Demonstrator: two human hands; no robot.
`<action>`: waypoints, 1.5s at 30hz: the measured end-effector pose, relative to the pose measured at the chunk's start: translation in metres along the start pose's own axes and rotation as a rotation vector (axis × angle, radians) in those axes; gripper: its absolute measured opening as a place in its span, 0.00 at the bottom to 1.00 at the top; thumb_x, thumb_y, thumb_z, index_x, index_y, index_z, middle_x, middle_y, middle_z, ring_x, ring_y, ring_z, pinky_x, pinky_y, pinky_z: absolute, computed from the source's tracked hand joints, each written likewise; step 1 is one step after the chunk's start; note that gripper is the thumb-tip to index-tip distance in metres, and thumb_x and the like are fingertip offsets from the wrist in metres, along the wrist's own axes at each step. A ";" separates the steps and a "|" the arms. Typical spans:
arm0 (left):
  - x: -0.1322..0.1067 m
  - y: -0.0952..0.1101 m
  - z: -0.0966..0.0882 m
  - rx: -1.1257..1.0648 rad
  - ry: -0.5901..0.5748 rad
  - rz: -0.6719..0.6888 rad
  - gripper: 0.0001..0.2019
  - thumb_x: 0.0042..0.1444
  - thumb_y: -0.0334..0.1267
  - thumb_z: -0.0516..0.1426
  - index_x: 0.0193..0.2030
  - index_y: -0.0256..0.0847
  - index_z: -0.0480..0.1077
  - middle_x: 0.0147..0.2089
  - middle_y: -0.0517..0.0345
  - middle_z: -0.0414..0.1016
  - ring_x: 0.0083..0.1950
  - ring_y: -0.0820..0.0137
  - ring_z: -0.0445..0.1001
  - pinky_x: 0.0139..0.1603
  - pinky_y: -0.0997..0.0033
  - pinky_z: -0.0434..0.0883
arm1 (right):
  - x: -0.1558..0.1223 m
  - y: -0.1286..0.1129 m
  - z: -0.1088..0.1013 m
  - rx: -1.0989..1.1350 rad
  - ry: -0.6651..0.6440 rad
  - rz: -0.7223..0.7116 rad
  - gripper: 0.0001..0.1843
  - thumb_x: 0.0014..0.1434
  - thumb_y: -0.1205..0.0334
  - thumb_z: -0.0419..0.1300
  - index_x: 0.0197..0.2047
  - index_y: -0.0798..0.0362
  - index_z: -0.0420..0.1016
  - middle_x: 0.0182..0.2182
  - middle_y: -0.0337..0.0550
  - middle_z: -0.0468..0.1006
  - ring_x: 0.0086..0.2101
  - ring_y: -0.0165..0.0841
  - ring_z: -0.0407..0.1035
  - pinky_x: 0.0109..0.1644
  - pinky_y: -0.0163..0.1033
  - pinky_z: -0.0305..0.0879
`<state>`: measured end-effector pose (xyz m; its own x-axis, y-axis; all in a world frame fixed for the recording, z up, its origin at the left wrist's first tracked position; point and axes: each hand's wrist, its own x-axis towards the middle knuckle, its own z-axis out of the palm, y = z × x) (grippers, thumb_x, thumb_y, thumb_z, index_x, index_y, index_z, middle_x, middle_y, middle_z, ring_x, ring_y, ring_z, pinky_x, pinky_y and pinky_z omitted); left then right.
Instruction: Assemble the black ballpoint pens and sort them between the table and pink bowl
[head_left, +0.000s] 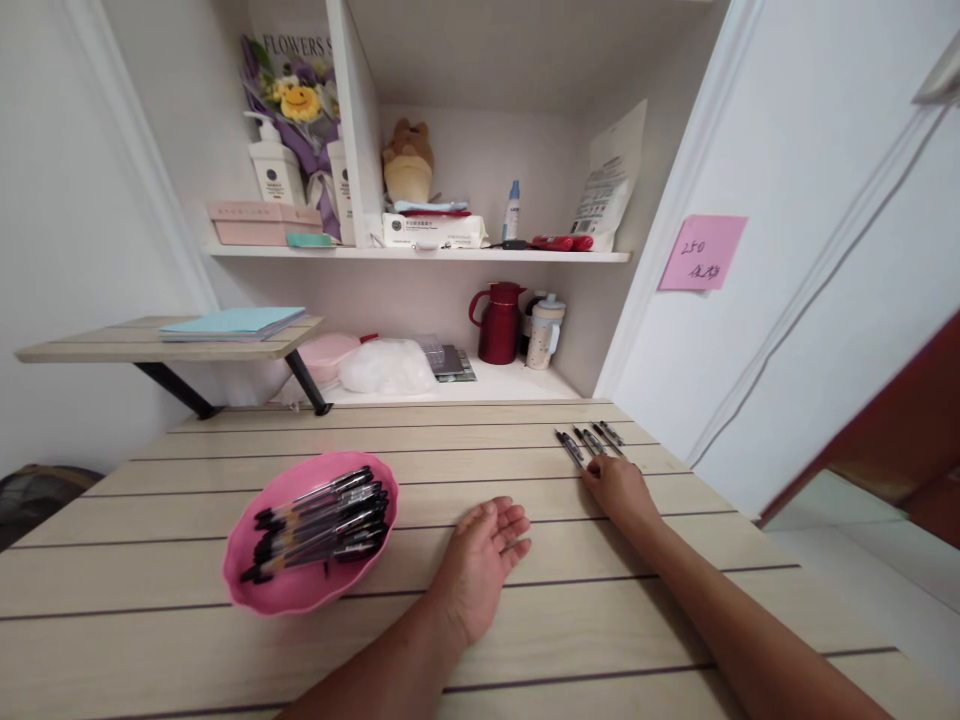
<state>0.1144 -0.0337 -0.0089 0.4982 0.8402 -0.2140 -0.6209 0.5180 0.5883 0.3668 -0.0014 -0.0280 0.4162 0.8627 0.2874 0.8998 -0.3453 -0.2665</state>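
Note:
My right hand (621, 492) is at the right of the table, its fingers drawn together on the near end of a pen (592, 441) in a row. Several black-and-clear pens lie there side by side, slightly apart; one pen (570, 448) is at the row's left end. The fingers partly hide the pens' near ends. My left hand (480, 560) rests over the middle of the table, palm turned inward, fingers loosely apart with nothing in them. To its left is a pink scalloped basket (244, 590) with a heap of similar pens (330, 520) inside.
The slatted wooden table (600, 640) meets a white shelf unit. A small raised shelf (97, 340) with blue papers (232, 322) stands at the back left. Behind are a red jug (501, 325), a tumbler (545, 335) and a plastic bag (386, 367). A pink note (703, 252) hangs on the wall.

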 end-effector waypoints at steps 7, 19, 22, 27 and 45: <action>0.000 0.000 0.001 0.004 0.009 -0.004 0.13 0.48 0.41 0.58 0.40 0.37 0.68 0.43 0.47 0.71 0.45 0.64 0.70 0.48 0.60 0.63 | 0.001 0.000 -0.002 -0.012 -0.006 0.011 0.10 0.52 0.59 0.52 0.26 0.52 0.72 0.27 0.46 0.75 0.31 0.36 0.67 0.34 0.39 0.58; -0.001 0.001 0.002 0.014 0.012 -0.007 0.13 0.48 0.40 0.58 0.39 0.37 0.69 0.42 0.47 0.71 0.45 0.64 0.70 0.48 0.60 0.63 | 0.001 0.003 -0.007 -0.027 -0.046 0.033 0.11 0.52 0.59 0.51 0.26 0.52 0.72 0.28 0.47 0.75 0.31 0.35 0.67 0.32 0.38 0.56; -0.001 0.001 0.002 0.009 0.000 -0.009 0.13 0.48 0.40 0.58 0.39 0.37 0.69 0.42 0.47 0.72 0.45 0.64 0.70 0.49 0.59 0.62 | 0.001 0.003 -0.009 -0.032 -0.054 0.042 0.11 0.53 0.58 0.51 0.26 0.52 0.72 0.28 0.47 0.75 0.31 0.35 0.67 0.32 0.37 0.56; -0.001 0.001 0.002 0.012 0.004 -0.007 0.12 0.48 0.40 0.58 0.39 0.37 0.69 0.41 0.48 0.72 0.45 0.64 0.70 0.48 0.60 0.63 | 0.001 0.003 -0.011 -0.041 -0.061 0.053 0.12 0.53 0.58 0.50 0.27 0.52 0.72 0.29 0.48 0.75 0.31 0.36 0.67 0.31 0.37 0.55; -0.001 0.000 0.001 0.021 0.000 -0.010 0.13 0.49 0.40 0.57 0.40 0.36 0.68 0.43 0.47 0.71 0.45 0.63 0.70 0.48 0.60 0.64 | 0.002 0.002 -0.012 -0.055 -0.071 0.068 0.12 0.52 0.57 0.50 0.28 0.53 0.72 0.29 0.49 0.75 0.32 0.37 0.68 0.33 0.37 0.57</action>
<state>0.1143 -0.0344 -0.0079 0.5042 0.8352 -0.2195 -0.6034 0.5225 0.6024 0.3706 -0.0047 -0.0170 0.4680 0.8598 0.2043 0.8765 -0.4222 -0.2313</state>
